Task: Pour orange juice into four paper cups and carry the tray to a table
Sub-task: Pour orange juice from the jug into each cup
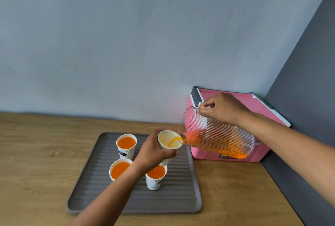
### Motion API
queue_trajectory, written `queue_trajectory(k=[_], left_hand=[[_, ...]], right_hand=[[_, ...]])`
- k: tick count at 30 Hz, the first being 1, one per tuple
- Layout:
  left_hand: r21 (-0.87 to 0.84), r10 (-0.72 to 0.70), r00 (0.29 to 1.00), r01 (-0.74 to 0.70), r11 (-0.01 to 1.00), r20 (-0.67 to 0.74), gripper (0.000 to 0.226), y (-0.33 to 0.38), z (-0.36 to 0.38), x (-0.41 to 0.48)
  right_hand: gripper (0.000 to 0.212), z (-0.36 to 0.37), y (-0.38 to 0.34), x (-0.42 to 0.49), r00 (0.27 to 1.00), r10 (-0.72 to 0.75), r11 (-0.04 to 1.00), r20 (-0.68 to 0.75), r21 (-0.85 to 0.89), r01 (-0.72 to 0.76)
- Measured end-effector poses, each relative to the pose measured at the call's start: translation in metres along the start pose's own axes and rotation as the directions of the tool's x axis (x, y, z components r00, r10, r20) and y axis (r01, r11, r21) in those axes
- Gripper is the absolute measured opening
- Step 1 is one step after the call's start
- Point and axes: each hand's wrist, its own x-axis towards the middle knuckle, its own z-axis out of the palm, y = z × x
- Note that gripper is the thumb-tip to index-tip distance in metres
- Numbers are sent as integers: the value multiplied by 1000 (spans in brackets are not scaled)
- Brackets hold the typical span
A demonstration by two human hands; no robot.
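A grey ribbed tray [177, 200] lies on the wooden counter. Three white paper cups hold orange juice on it: one at the back left [126, 145], one at the front left [118, 168], one at the front middle [155, 177]. My left hand [154, 150] grips a fourth paper cup [169, 139], tilted and lifted above the tray. My right hand [223, 108] holds a clear ribbed pitcher [217, 135] by its handle, tipped to the left. A stream of orange juice [172, 141] runs from its spout into the held cup.
A pink cooler box [235, 99] with a grey and white lid stands against the wall behind the pitcher, in the corner. A dark grey wall [308, 80] closes the right side. The wooden counter [36, 153] stretches to the left of the tray.
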Motion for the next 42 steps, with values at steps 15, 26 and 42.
queue_trajectory(k=[15,26,42], left_hand=[[0,-12,1000,12,1000,6,68,4,-2,0],[-32,-17,1000,17,999,13,73,-2,3,3],[-35,-5,1000,5,999,-4,70,-4,1,2]], right_hand=[[50,0,0,5,1000,1,1000,-1,-6,-1],[49,0,2,8,1000,8,999,13,-32,-7],[36,0,-1,11,999,18,997,37,-79,-15]])
